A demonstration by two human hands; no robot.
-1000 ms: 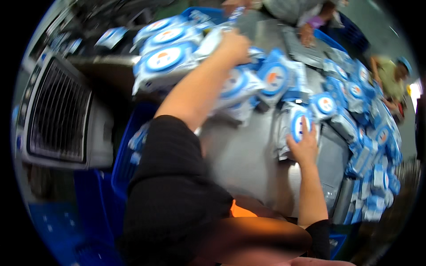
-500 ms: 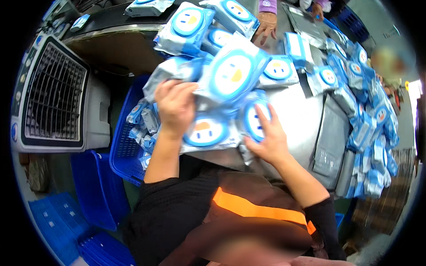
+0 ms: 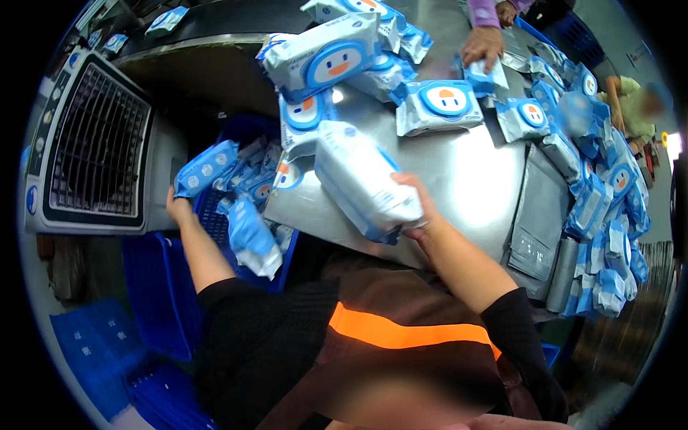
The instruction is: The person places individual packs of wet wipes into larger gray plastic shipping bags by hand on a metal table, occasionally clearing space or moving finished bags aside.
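My left hand [image 3: 179,206] grips one end of a blue-and-white wipes pack [image 3: 206,169] above the left side of a blue basket [image 3: 285,265]. Its fingers are mostly hidden behind the pack. Inside the basket lie several similar packs, and another wipes pack [image 3: 252,236] slants across its near part. My right hand [image 3: 417,208] is closed around the near end of a larger-looking wipes pack [image 3: 365,179], pale side up, over the metal table [image 3: 459,172]. Further packs lie just beyond it, among them a stacked wipes pack [image 3: 326,57].
A co-worker's hand [image 3: 484,47] in a purple sleeve touches a pack at the far side. Packs heap up at the right beside grey plastic bags [image 3: 534,222]. At left stand an air cooler [image 3: 93,143] and an empty-looking blue basket [image 3: 161,294]. Another person [image 3: 631,107] is at far right.
My left hand has moved left from the table to the basket with a pack. My right hand has lifted a pack. The packs near the table's front edge have gone from there.
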